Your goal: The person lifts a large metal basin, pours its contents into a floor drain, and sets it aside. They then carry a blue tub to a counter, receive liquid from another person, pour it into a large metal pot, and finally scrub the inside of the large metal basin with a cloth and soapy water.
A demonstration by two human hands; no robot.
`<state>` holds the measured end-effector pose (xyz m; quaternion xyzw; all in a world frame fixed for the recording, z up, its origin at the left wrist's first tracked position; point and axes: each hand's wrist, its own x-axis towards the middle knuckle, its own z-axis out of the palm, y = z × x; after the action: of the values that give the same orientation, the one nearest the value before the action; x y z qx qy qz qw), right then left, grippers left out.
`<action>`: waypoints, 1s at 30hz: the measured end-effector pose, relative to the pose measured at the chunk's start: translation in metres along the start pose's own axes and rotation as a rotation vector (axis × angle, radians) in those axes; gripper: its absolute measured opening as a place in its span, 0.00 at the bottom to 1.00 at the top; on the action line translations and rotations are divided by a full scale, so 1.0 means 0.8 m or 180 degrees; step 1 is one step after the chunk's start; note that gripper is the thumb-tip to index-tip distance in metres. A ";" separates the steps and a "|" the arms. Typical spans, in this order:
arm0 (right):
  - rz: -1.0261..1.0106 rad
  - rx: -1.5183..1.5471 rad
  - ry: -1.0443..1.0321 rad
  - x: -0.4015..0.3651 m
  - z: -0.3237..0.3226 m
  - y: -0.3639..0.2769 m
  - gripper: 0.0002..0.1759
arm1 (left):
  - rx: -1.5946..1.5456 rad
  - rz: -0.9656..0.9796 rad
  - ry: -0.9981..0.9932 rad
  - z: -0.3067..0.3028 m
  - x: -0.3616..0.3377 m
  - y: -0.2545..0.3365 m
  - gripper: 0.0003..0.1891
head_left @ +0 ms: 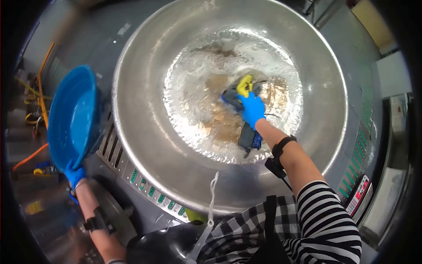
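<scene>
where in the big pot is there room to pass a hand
Bare steel rings the pot wall between the foam and the rim, widest at left and near side. The middle is crowded: the right hand presses a cloth and yellow sponge. The left hand holds a blue basin outside the left rim.

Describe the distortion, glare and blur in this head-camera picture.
Head view, fisheye: the rim of the steel pan bends and the corners go black. Head view, glare: overhead light whitens the foamy water and the pan's far wall. Head view, blur: the blue basin in the left hand smears at the frame edge; the right hand gripping the cloth looks fairly sharp.
</scene>
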<state>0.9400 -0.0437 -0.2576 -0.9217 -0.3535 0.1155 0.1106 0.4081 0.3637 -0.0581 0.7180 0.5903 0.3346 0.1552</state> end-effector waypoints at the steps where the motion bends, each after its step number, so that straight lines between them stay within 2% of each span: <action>1: -0.0401 0.0275 0.0051 0.000 0.018 -0.018 0.29 | -0.0892 -0.0209 -0.0049 0.008 0.053 -0.110 0.09; 2: -0.0467 0.0727 -0.0429 -0.008 0.007 -0.043 0.27 | -0.3668 -0.1488 -0.0400 0.034 -0.017 0.002 0.10; 3: -0.0531 0.0777 -0.0544 -0.007 0.016 -0.058 0.27 | -0.3507 -0.1546 0.0009 0.061 -0.019 0.015 0.11; 4: -0.0716 0.2316 -0.0860 -0.003 0.027 -0.068 0.27 | -0.3326 -0.1611 0.0389 0.092 -0.020 0.009 0.13; 5: -0.0785 0.3888 -0.1177 0.000 0.040 -0.078 0.27 | -0.2185 -0.0846 0.0044 0.114 -0.028 0.005 0.15; 6: -0.0860 0.4382 -0.1365 0.006 0.046 -0.091 0.28 | -0.3559 -0.2096 0.0327 0.136 -0.026 0.044 0.17; 7: -0.0770 0.4428 -0.1467 0.012 0.049 -0.107 0.28 | -0.3488 -0.2140 0.0374 0.168 -0.031 0.059 0.17; 9: -0.0368 0.5306 -0.2025 0.011 0.033 -0.156 0.29 | -0.3640 -0.2254 -0.0163 0.193 -0.065 0.122 0.21; 10: -0.0002 0.5669 -0.2478 -0.004 0.020 -0.189 0.30 | -0.3530 -0.2319 -0.0942 0.188 -0.074 0.099 0.26; 11: 0.0324 0.5961 -0.2894 -0.027 0.004 -0.226 0.30 | -0.3153 -0.2791 -0.1308 0.167 -0.097 0.115 0.28; 12: 0.0373 0.5951 -0.2941 -0.037 -0.002 -0.252 0.30 | -0.2698 -0.3282 -0.1688 0.168 -0.124 0.157 0.30; 13: 0.0301 0.5931 -0.2799 -0.047 -0.008 -0.275 0.30 | -0.2498 -0.3103 -0.2899 0.167 -0.144 0.191 0.34; 14: 0.0233 0.5911 -0.2652 -0.057 -0.018 -0.287 0.30 | -0.3025 -0.3126 -0.3091 0.170 -0.174 0.223 0.32; 15: 0.0290 0.5914 -0.2695 -0.065 -0.042 -0.287 0.30 | -0.2936 -0.2778 -0.2959 0.175 -0.203 0.225 0.30; 17: -0.0045 0.4451 -0.3971 -0.084 -0.103 -0.279 0.32 | -0.2489 -0.2692 -0.2859 0.165 -0.233 0.234 0.27; 18: -0.1017 0.4043 -0.2859 -0.114 -0.090 -0.269 0.31 | -0.2493 -0.2738 -0.2865 0.160 -0.235 0.238 0.27; 19: -0.1216 0.3839 -0.2668 -0.139 -0.103 -0.250 0.30 | -0.2328 -0.2785 -0.2881 0.161 -0.234 0.242 0.26; 20: -0.1359 0.3335 -0.3003 -0.164 -0.110 -0.221 0.29 | -0.2154 -0.2847 -0.2894 0.162 -0.236 0.244 0.26; 22: -0.1731 0.2888 -0.2644 -0.220 -0.126 -0.142 0.21 | -0.2085 -0.2832 -0.2758 0.167 -0.240 0.234 0.26; 23: -0.1914 0.2235 -0.2555 -0.245 -0.129 -0.091 0.19 | -0.1992 -0.2821 -0.2656 0.169 -0.241 0.230 0.26; 26: -0.1860 0.1006 -0.2371 -0.261 -0.187 0.038 0.18 | -0.2057 -0.3044 -0.2810 0.169 -0.239 0.227 0.26; 27: -0.1744 0.0564 -0.2190 -0.263 -0.203 0.063 0.17 | -0.2069 -0.3070 -0.2841 0.168 -0.243 0.231 0.26; 29: -0.1465 -0.0042 -0.2540 -0.259 -0.208 0.092 0.18 | -0.2381 -0.3303 -0.2909 0.165 -0.251 0.238 0.27; 30: -0.1336 0.0021 -0.2471 -0.261 -0.202 0.092 0.19 | -0.2372 -0.3328 -0.2939 0.166 -0.255 0.238 0.27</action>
<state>0.8815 -0.2581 -0.0973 -0.7179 -0.5480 0.4293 -0.0065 0.6215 0.1440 -0.0976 0.3145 0.5761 0.0622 0.7519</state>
